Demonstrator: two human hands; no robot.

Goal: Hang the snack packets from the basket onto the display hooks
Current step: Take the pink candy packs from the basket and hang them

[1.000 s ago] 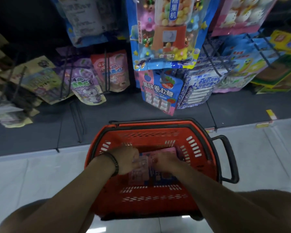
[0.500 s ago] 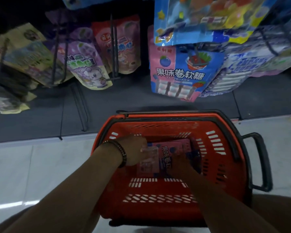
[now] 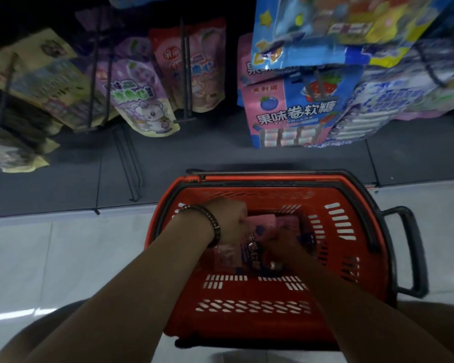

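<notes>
The left hand [image 3: 228, 221], a beaded bracelet [image 3: 212, 223] on its wrist, is down inside the basket [image 3: 247, 297] with its fingers curled on the left edge of a pink snack packet [image 3: 258, 238]. The right hand [image 3: 281, 246] lies in shadow on the right part of the same packet; whether it grips or only rests there cannot be told. The packet sits between the two hands, at the middle of the basket's floor, tilted, with its printed face up. More pink wrapping shows just beneath it.

The red basket stands on the pale tiled floor [image 3: 63, 258], its far rim against the dark shelf base [image 3: 194, 158] and a black handle [image 3: 410, 254] sticking out on the right.

Above the shelf base, display hooks [image 3: 186, 74] carry hanging goods: a purple pouch [image 3: 139, 100] to the left and a pink-and-blue hanging packet [image 3: 294, 113] straight beyond the basket, well apart from both hands.
</notes>
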